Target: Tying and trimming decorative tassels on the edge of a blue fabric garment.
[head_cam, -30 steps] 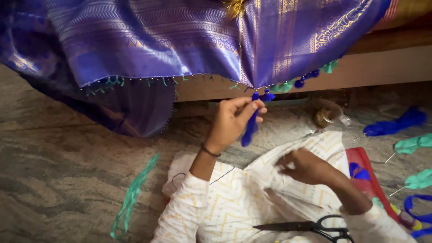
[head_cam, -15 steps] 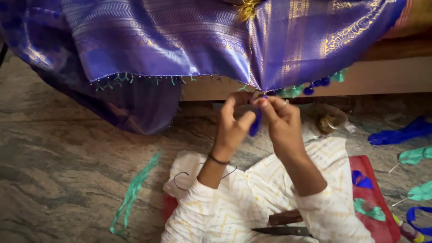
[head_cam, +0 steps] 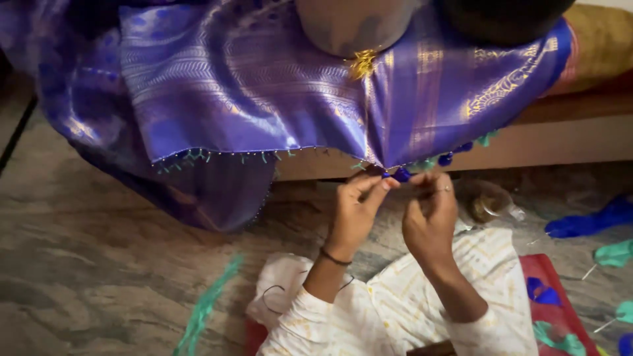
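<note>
A purple silk cloth (head_cam: pixel 250 92) with gold woven patterns hangs over a low ledge, its lower edge trimmed with small green and blue tassels. My left hand (head_cam: pixel 356 207) pinches a blue tassel (head_cam: pixel 400 175) at the cloth's hem between thumb and fingers. My right hand (head_cam: pixel 430 214), with a ring on one finger, is raised right beside it, fingers closed on the thread at the same spot. A dark band circles my left wrist. Both sleeves are white with a yellow print.
Green thread bundle (head_cam: pixel 204 306) lies on the marbled floor at left. Blue yarn (head_cam: pixel 593 221) and green tassels (head_cam: pixel 613 254) lie at right. A red mat (head_cam: pixel 560 290) sits beside my lap. A clear plastic bag (head_cam: pixel 488 201) lies under the ledge (head_cam: pixel 567 142).
My right hand rose from my lap to the cloth's hem and joined my left hand at the blue tassel. The camera tilted up; the scissors left the view.
</note>
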